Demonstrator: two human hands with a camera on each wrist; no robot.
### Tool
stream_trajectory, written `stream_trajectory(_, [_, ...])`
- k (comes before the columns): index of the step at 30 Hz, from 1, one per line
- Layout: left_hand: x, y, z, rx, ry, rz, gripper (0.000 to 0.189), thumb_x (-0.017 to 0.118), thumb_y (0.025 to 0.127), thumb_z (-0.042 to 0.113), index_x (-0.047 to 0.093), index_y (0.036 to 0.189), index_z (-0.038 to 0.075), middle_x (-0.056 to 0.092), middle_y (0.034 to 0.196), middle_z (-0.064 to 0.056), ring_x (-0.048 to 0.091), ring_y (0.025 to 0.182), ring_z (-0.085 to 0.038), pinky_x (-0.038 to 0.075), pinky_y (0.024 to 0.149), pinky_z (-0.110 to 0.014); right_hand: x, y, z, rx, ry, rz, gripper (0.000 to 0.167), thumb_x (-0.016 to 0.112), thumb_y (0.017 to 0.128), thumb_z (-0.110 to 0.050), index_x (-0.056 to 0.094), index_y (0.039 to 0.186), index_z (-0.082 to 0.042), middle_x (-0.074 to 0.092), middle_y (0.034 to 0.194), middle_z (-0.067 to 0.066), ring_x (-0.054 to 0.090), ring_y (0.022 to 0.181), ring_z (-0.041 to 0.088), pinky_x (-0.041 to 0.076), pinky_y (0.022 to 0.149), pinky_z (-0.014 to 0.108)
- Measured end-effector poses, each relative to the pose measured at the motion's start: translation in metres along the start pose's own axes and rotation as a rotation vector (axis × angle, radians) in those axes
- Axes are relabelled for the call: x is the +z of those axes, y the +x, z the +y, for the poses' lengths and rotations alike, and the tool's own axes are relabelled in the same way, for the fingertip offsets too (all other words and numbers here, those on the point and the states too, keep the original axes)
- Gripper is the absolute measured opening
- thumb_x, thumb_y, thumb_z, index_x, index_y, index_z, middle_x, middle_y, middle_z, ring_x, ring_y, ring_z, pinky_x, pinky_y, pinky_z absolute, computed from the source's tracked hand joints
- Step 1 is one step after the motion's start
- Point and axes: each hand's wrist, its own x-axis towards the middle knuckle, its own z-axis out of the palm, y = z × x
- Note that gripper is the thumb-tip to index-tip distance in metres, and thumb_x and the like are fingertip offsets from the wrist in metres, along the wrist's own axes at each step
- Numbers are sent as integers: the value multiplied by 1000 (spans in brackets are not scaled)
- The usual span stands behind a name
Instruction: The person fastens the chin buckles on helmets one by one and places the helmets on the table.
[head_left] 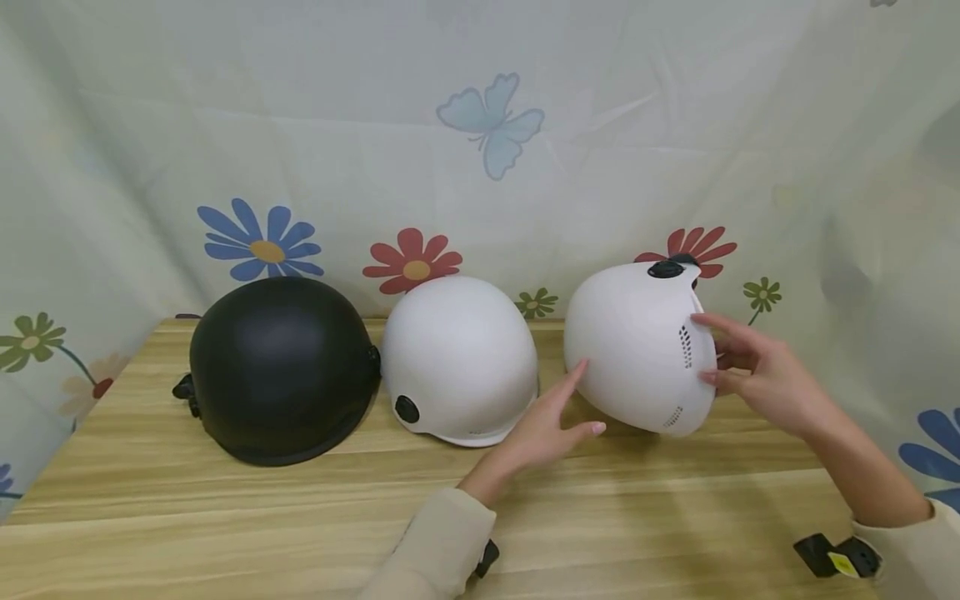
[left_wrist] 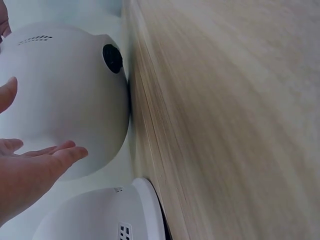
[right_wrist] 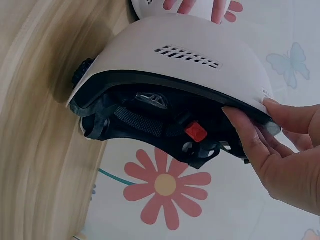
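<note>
On the right of the head view a white helmet point(head_left: 637, 342) is tilted onto its side, its opening turned toward my right hand point(head_left: 765, 375). That hand pinches the rim, thumb outside and fingers inside, as the right wrist view shows. Inside the helmet point(right_wrist: 190, 55) are dark padding, straps and a red buckle point(right_wrist: 196, 131). My left hand point(head_left: 551, 429) is beside the helmet's left side with fingers extended; whether a fingertip touches the shell I cannot tell. Just left of it a second white helmet point(head_left: 457, 358) sits dome up on the table.
A black helmet point(head_left: 277, 367) sits dome up at the left, close against the middle white one. All three are toward the back of the wooden table point(head_left: 262, 533). Behind hangs a pale curtain point(head_left: 600, 192) printed with flowers and a butterfly.
</note>
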Motion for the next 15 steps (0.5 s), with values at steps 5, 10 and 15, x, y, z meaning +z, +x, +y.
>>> stream_trajectory(5, [0,0,1,4,-10,-18,80,62,87,32,10,148,20,17,150,-1,26,132,-21,24,106,-37,1,-3,0,40,23,14,64,63,83,1,35,140,-9,53,110,21,58,90,28,53,66,28])
stream_trajectory(10, [0,1,0,-10,-3,-2,78,61,88,33,12,148,21,17,150,-1,22,134,-21,22,106,-42,2,-5,2,74,91,31,65,62,85,-3,32,142,-13,52,117,25,57,86,14,53,67,28])
stream_trajectory(15, [-3,3,0,-3,0,43,77,61,87,34,14,147,25,14,151,-3,18,135,-23,21,105,-49,-2,-7,10,129,285,74,66,63,86,-7,31,143,-17,53,115,15,59,85,4,53,67,29])
